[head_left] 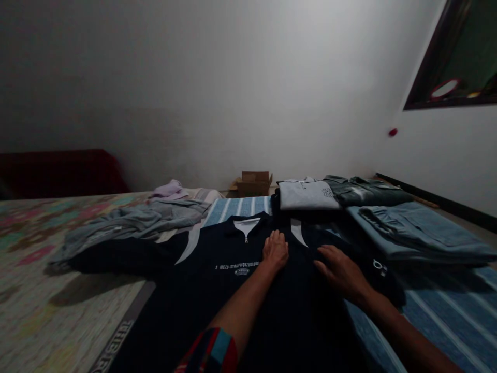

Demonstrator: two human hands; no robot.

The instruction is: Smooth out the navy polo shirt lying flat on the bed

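Three garments (365, 191) lie folded right of centre. The shirt (233, 295) is spread at lower centre, not yet folded, with left hand (275, 251) and right hand (341, 272) flat and empty on it. A heap (128, 225) lies unfolded mid-left.

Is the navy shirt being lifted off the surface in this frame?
No, the navy shirt lies spread out front-up, with the left hand and right hand both resting flat, fingers open, on its chest.

Under both hands' fingers (276, 241) lies the shirt (194, 305); beyond the fingertips, folded clothes (308, 194); left of them, rumpled clothes (132, 223); farthest behind, a box (253, 183).
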